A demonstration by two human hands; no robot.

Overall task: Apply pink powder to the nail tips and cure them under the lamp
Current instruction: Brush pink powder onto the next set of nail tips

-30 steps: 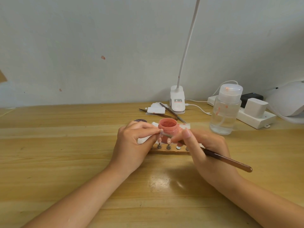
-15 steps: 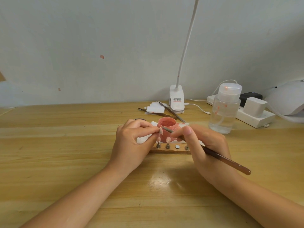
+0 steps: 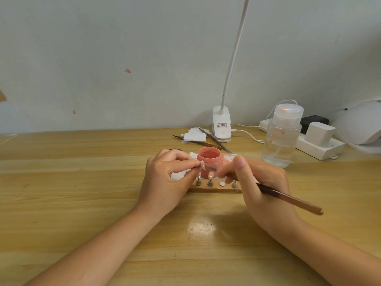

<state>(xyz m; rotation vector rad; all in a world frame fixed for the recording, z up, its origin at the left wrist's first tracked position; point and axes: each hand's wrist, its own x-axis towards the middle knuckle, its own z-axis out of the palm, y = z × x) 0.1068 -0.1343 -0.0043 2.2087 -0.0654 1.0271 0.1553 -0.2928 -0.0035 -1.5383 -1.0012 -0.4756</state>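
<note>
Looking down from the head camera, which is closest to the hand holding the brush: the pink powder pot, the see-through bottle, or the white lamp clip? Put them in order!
From the right hand:
1. Pink powder jar, just beyond its fingers, a little left.
2. Clear pump bottle, farther back on the right.
3. Clip lamp base, farthest, back by the wall.

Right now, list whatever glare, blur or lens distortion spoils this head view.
Head view: a bright glare patch on the table between the wrists; wide-angle bending, plain in the curved lamp stem; the brush tip and the nail tip that the left hand pinches look soft; soft shadow under the right hand.
</note>
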